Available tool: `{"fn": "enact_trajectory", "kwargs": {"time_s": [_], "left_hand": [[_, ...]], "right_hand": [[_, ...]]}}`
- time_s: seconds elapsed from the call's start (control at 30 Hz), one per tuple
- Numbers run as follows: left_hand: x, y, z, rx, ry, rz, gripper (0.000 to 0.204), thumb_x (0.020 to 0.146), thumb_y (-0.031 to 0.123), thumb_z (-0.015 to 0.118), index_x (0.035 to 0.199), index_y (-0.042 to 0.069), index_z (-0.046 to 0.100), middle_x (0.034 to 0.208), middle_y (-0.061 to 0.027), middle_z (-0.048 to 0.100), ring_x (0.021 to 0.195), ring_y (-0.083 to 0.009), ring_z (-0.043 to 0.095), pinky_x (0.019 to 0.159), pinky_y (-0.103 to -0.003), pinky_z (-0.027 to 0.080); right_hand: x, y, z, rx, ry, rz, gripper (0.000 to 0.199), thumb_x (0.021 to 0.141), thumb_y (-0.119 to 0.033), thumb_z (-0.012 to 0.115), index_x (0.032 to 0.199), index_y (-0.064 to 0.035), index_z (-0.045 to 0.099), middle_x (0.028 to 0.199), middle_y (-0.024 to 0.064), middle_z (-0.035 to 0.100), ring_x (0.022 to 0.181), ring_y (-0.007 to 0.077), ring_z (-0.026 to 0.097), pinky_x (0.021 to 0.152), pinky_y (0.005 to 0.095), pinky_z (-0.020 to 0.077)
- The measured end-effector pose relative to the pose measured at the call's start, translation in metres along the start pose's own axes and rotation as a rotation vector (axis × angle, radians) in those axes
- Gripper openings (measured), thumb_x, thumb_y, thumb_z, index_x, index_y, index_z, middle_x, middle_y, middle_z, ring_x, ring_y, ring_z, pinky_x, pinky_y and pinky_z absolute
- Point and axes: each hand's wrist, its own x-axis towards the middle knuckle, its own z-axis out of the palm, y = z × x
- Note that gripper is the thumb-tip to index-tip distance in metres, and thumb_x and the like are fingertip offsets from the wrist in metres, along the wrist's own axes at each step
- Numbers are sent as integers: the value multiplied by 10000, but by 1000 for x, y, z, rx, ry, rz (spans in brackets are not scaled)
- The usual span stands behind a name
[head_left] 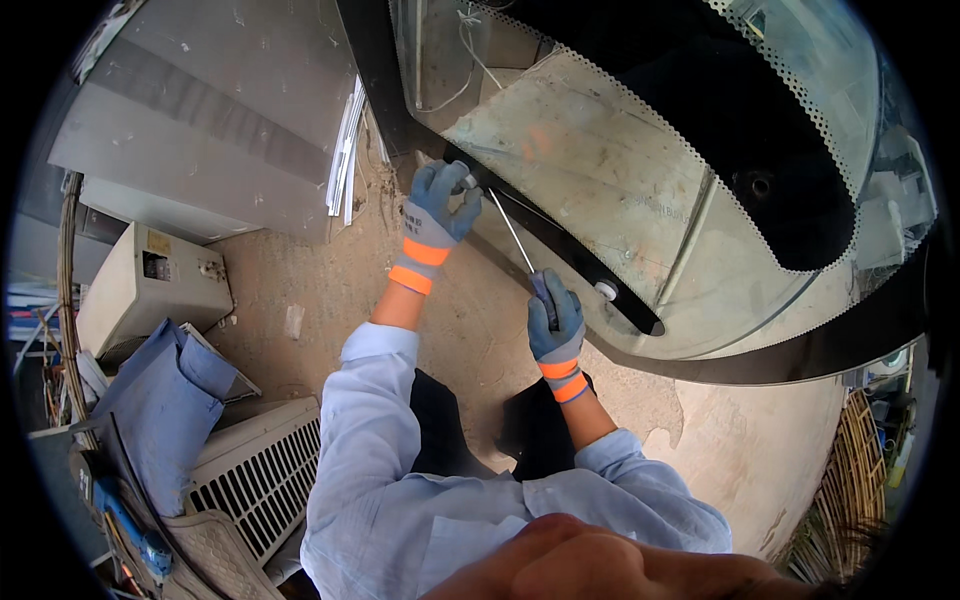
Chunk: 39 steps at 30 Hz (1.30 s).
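Observation:
My right hand [558,325], in a grey-blue work glove with orange bands, is closed round the dark handle of a screwdriver [512,232]. Its long shaft points up and left, the tip close to the black strip [560,245] along the glass. My left hand [438,208], gloved alike, has thumb and fingers round a small pale round fitting [468,182] at the upper end of that strip. A similar white round knob [606,290] sits near the strip's lower end. The large curved glass panel [590,150] has black dotted borders and stands before me.
At left are grey metal panels [230,110], a beige boxy casing [165,285], a blue cloth-like sheet [170,410] and a slatted grille [262,480]. White strips [346,150] lean beside the panels. Bundled sticks [845,480] lie at right on the dusty floor.

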Motion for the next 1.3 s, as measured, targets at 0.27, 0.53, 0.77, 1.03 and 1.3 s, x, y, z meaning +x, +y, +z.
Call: {"fn": "enact_trajectory", "kwargs": {"time_s": [0.27, 0.53, 0.77, 1.03, 1.3], "left_hand": [[1, -33, 6, -109, 75, 272, 280, 872, -47, 604, 1140, 29, 636, 997, -116, 657, 874, -260, 623, 790, -349, 539], [-2, -21, -4, -30, -5, 258, 483, 812, 23, 762, 1263, 37, 590, 1098, -127, 599, 928, -217, 658, 814, -308, 572], [7, -29, -3, -123, 1, 343, 474, 757, 43, 776, 1204, 77, 622, 977, -66, 681, 926, -224, 634, 773, -317, 575], [4, -28, -3, -78, 17, 341, 418, 777, 64, 771, 1167, 64, 620, 1002, -88, 645, 859, -212, 664, 766, -315, 578], [10, -33, -5, -85, -16, 362, 440, 760, 89, 807, 1159, 48, 623, 1033, -99, 619, 794, -178, 665, 737, -293, 578]], "right_hand": [[-11, 35, 45, 262, -92, 205, 312, 924, -84, 613, 1218, 18, 625, 1090, 172, 735, 775, 270, 698, 741, 337, 541], [-14, 11, 57, 231, 64, 5, 370, 952, -105, 581, 1285, 58, 578, 1182, 190, 709, 847, 249, 690, 794, 322, 550], [-15, -4, 61, 681, -115, 328, 528, 990, -190, 585, 1486, -55, 463, 1082, 55, 677, 685, 65, 568, 595, 216, 474], [-5, -27, 26, 650, -240, 431, 554, 991, -209, 553, 1523, -121, 428, 1034, 27, 662, 732, 68, 621, 512, 190, 405], [-6, -15, 33, 681, -145, 289, 500, 983, -115, 566, 1477, -79, 497, 1091, 58, 679, 746, 58, 598, 622, 210, 472]]}}
